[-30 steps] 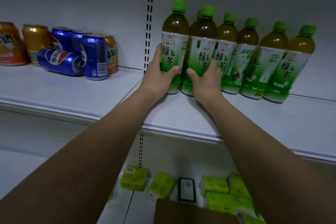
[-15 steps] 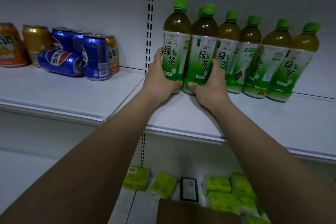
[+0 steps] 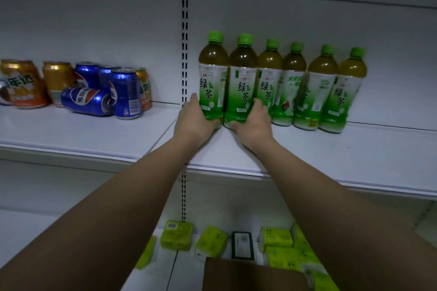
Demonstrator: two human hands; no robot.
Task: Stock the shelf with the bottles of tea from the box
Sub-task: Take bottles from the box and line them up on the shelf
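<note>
Pushing back — both bottles [image 3: 227, 87] (hands [image 3: 196, 118] lower).

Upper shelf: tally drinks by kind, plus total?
Green tea bottles: 6 showing, all upright, green caps; any hidden behind the front ones can't be ruled out.
Blue cans: 4, one lying on its side.
Orange/gold cans: 3 visible, frame edge may hide more.
Total: 13 visible.
</note>
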